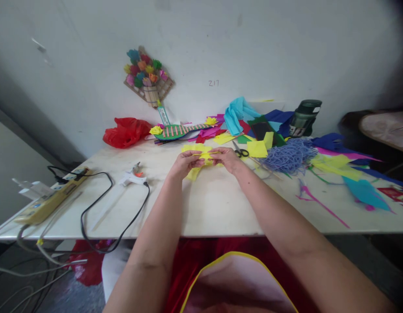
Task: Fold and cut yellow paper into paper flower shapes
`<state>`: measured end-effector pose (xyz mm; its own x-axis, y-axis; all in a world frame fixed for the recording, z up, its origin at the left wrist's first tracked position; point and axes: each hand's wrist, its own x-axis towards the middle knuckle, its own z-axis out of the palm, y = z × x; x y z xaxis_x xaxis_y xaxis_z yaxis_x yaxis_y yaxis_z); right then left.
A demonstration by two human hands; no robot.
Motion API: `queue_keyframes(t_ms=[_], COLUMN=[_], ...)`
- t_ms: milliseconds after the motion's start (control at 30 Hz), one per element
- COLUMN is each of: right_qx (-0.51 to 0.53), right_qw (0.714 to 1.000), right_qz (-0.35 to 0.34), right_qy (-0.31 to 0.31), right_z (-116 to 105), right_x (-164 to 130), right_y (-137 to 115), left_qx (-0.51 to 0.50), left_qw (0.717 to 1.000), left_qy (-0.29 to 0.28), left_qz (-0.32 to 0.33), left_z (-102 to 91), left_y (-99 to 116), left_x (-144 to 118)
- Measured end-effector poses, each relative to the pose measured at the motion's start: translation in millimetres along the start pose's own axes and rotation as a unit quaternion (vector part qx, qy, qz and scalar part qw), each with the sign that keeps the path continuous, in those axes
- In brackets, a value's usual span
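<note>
My left hand [185, 164] and my right hand [226, 158] meet over the middle of a white table [214, 204], both pinching a piece of yellow paper [201, 153]. Part of the paper pokes out below my left hand, and a thin strip of it stretches between my fingertips. Black-handled scissors [241, 152] lie just right of my right hand, next to a yellow paper square [256, 149].
A glue gun [133, 175] with a black cord lies left, beside a power strip [51, 198]. A red bag [126, 131], coloured paper scraps [345, 167], a blue yarn pile [289, 157] and a dark green bottle [304, 117] crowd the back and right. A paper-flower craft [147, 76] hangs on the wall.
</note>
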<state>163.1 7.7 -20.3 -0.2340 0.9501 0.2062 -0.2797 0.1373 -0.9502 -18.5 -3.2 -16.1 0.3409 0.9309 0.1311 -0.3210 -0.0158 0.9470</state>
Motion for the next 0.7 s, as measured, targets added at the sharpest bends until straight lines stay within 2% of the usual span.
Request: queue_keyframes(t_ms=[700], right_qx=[0.017], right_qw=[0.999], right_qz=[-0.015], right_qy=[-0.026], right_z=[0.6], right_x=[-3.2], right_y=[-2.9], left_qx=[-0.03], left_qw=[0.999], left_qy=[0.003], left_qz=[-0.022], left_z=[0.6], left_y=[4.8], left_x=[-0.4])
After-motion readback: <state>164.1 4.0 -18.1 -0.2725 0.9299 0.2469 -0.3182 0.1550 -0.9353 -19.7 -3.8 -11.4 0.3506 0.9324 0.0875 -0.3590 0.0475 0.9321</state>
